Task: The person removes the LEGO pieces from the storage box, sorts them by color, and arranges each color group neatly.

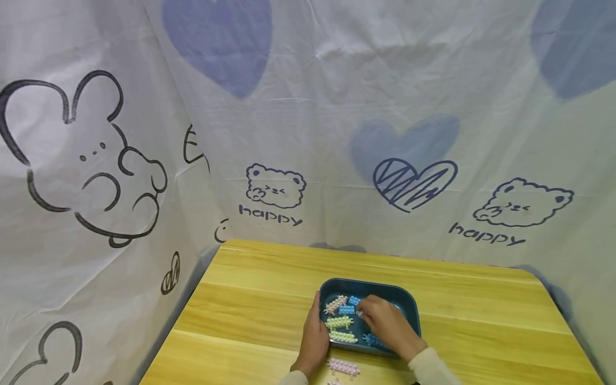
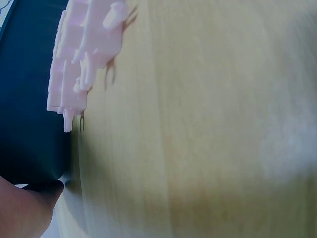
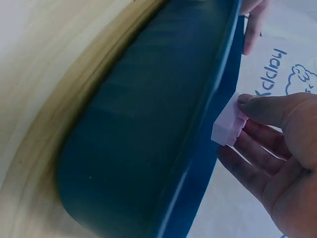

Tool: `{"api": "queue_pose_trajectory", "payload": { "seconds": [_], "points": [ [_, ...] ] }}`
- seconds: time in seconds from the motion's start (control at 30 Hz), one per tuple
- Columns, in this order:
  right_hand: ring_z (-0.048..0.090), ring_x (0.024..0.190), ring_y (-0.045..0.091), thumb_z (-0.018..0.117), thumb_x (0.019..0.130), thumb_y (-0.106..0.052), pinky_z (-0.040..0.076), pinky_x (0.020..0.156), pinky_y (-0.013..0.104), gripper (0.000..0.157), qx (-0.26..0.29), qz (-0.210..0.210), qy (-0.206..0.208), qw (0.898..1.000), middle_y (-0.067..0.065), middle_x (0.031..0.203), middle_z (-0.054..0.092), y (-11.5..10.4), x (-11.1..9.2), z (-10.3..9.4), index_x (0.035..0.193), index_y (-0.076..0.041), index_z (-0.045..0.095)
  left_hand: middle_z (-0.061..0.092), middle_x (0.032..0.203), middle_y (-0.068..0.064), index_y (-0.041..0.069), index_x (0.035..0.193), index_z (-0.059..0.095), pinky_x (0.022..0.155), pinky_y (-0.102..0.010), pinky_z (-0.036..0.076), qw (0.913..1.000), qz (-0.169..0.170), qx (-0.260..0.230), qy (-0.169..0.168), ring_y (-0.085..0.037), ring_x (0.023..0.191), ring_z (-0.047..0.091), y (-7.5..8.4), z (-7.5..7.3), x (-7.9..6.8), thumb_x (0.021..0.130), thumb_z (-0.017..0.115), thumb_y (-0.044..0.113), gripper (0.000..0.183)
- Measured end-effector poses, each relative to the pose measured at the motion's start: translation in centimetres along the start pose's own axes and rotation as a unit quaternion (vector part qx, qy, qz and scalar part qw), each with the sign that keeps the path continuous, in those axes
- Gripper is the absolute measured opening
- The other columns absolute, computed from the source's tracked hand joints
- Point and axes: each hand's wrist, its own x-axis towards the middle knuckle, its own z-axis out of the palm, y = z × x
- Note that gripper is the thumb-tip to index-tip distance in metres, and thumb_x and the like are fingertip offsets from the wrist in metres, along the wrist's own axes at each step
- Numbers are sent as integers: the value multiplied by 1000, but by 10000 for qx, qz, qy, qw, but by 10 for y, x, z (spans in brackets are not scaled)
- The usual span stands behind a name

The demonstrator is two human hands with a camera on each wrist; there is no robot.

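A dark teal tray [image 1: 411, 305] holds several studded toy blocks: a peach strip [image 1: 336, 304], blue blocks [image 1: 346, 309] and yellow-green strips [image 1: 343, 337]. My left hand [image 1: 315, 337] grips the tray's left side, fingers along the outer wall; a digit [image 3: 253, 29] shows past the rim in the right wrist view. Over the middle of the tray, my right hand [image 1: 387, 323] pinches a small block [image 3: 229, 124], pale pinkish in the right wrist view, between thumb and fingers. More blue blocks [image 1: 372, 340] lie partly hidden below that hand.
Pink studded strips [image 1: 344, 367] with small pegs lie on the wooden table [image 1: 250, 305] in front of the tray; they appear large in the left wrist view. White cloth [image 1: 327, 107] printed with hearts and bears hangs behind the table and on its left.
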Motion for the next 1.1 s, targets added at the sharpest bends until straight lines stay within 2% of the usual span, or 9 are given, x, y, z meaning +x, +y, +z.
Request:
{"api": "queue_pose_trajectory", "payload": {
  "seconds": [0.47, 0.9, 1.1],
  "points": [
    [69, 85, 14, 76, 92, -1, 61, 70, 28, 12, 54, 133, 71, 9999, -1, 96, 70, -9, 3, -14, 98, -12, 77, 28, 167, -23, -3, 163, 22, 123, -57, 25, 10000, -7, 21, 15, -41, 152, 28, 1, 0, -1, 99, 34, -14, 66],
    [69, 86, 13, 77, 92, -3, 61, 70, 28, 11, 77, 135, 157, 9998, -1, 97, 70, -13, 1, -18, 98, -12, 77, 28, 166, -23, -2, 163, 22, 122, -59, 25, 10000, -62, 38, -7, -43, 151, 28, 4, -1, -2, 100, 34, -13, 66],
    [69, 87, 14, 78, 91, -4, 61, 71, 29, 10, 30, 172, 175, 9997, -1, 97, 71, -14, -1, -19, 97, -12, 77, 29, 166, -23, -3, 163, 23, 122, -57, 26, 9999, -10, 80, 76, -41, 151, 29, 2, 1, -1, 99, 34, -13, 66]
  ]
}}
